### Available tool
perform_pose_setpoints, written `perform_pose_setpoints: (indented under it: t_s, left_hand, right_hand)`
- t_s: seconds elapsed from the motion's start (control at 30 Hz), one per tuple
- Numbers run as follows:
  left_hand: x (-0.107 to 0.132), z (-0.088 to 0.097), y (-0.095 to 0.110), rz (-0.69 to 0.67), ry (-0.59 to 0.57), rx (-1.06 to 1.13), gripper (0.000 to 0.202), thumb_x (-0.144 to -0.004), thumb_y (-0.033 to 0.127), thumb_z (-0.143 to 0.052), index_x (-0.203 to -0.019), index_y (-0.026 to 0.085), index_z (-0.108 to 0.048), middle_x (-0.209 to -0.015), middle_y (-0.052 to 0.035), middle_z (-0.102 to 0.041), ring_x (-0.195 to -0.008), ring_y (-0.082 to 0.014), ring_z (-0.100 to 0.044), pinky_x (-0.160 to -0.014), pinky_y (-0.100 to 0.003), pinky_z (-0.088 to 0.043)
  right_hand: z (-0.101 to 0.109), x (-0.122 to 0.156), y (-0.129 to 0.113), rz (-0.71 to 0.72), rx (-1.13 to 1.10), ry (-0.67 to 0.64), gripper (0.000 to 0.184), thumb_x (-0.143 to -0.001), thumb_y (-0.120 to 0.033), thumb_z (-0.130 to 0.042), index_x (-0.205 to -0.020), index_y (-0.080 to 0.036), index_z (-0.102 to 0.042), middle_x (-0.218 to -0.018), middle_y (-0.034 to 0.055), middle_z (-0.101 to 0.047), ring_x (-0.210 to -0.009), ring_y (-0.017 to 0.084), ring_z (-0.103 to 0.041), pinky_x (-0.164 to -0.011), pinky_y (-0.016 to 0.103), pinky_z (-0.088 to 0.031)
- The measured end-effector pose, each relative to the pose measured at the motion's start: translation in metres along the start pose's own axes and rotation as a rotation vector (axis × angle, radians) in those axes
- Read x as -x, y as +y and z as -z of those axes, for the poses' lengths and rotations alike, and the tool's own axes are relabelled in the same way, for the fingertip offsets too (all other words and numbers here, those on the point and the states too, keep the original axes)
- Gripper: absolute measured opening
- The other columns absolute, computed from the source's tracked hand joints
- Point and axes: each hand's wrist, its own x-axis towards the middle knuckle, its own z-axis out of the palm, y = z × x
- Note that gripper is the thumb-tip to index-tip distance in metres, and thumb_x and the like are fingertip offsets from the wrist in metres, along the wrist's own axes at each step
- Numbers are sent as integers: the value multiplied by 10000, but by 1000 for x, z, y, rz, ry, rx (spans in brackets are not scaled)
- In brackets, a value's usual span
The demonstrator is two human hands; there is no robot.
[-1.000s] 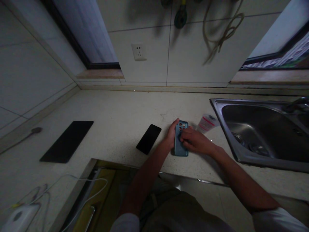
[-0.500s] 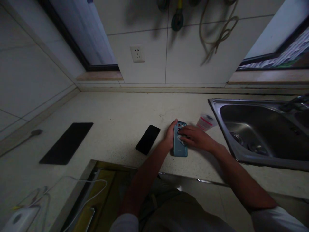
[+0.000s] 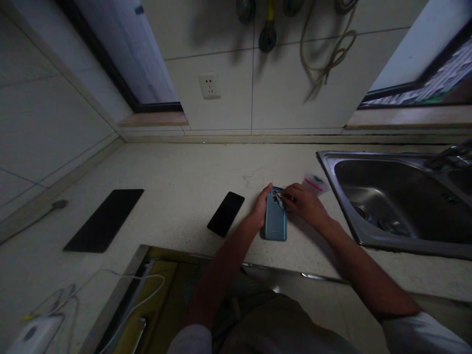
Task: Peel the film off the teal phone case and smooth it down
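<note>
A blue-cased phone lies back side up on the counter, its camera lenses at the far end. My left hand grips its left edge, thumb and fingers near the upper corner. Over the camera end, my right hand is closed, pinching a small pale, crumpled-looking piece whose kind is too blurred to make out. To the left, apart from my hands, rests a thin black phone-shaped slab. Behind my right hand lies a small clear zip bag with a red strip.
A steel sink is set into the counter on the right. On the left lie a black flat mat, a white cable and a white box-like device. A socket and hanging hose are on the wall.
My right hand has drawn back rightward and curled, lifting the pale piece toward the lenses and baring more of the phone's back. My left hand keeps its hold. The view has shifted slightly.
</note>
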Motion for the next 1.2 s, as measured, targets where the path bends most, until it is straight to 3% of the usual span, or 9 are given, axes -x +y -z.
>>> perform_pose_setpoints:
  t_s: [0.2,0.4,0.7,0.8,0.9,1.03,1.1,1.2]
  left_hand:
    - [4,-4,-7,-10,25,0,359,-915,482,-655,-757,160,-647,-628,-15,-647,-530,-121,-602,-616,-236,-497]
    - [6,-3,-9,-32,-25,-56,451,-998,525,-499,-842,142,-677,-699,-46,-683,-603,-136,-638,-600,-237,-481]
    - [2,6,-11,-3,-30,-155,651,-908,748,-479,-880,140,-710,-795,-102,-735,-776,-215,-718,-685,-277,-523]
    - [-1,6,-8,-47,-5,-107,650,-947,718,-425,-832,136,-691,-717,-88,-704,-740,-211,-711,-719,-292,-538]
    - [1,3,-2,-81,41,-32,652,-961,702,-394,-805,134,-676,-701,-105,-695,-698,-220,-704,-710,-312,-547]
    - [8,-1,6,-68,31,-10,659,-932,734,-390,-922,146,-686,-820,-147,-742,-675,-249,-714,-656,-345,-553]
    - [11,-1,7,-79,6,-22,652,-944,721,-363,-955,152,-681,-848,-147,-748,-678,-258,-721,-648,-355,-556]
    - [11,1,7,-71,-9,-26,640,-920,735,-407,-981,160,-679,-872,-149,-751,-713,-277,-731,-663,-374,-561]
  right_hand:
    - [-14,2,-13,-7,-72,143,185,-956,-219,-540,-975,-173,-718,-976,137,-684,-858,257,-656,-766,396,-547]
    - [-19,4,-23,55,-205,264,194,-957,-223,-554,-1067,-231,-713,-1060,104,-704,-959,255,-668,-845,439,-566]
    - [-14,3,-30,80,-385,192,113,-939,-244,-613,-945,-218,-723,-957,73,-743,-906,220,-693,-840,382,-551]
    - [-11,3,-31,70,-468,42,121,-915,-247,-623,-903,-196,-731,-904,62,-743,-838,197,-687,-784,340,-541]
    - [-7,5,-33,51,-552,-233,125,-879,-242,-623,-859,-178,-729,-816,39,-727,-725,161,-656,-679,282,-519]
    - [-1,9,-38,111,-620,-599,118,-861,-196,-605,-859,-163,-718,-801,21,-705,-683,127,-634,-647,243,-501]
    - [4,10,-38,186,-592,-689,127,-856,-157,-592,-876,-166,-717,-815,19,-696,-700,125,-629,-664,242,-493]
    - [12,11,-32,246,-447,-712,146,-800,-69,-594,-812,-173,-697,-777,1,-668,-668,117,-591,-654,237,-451]
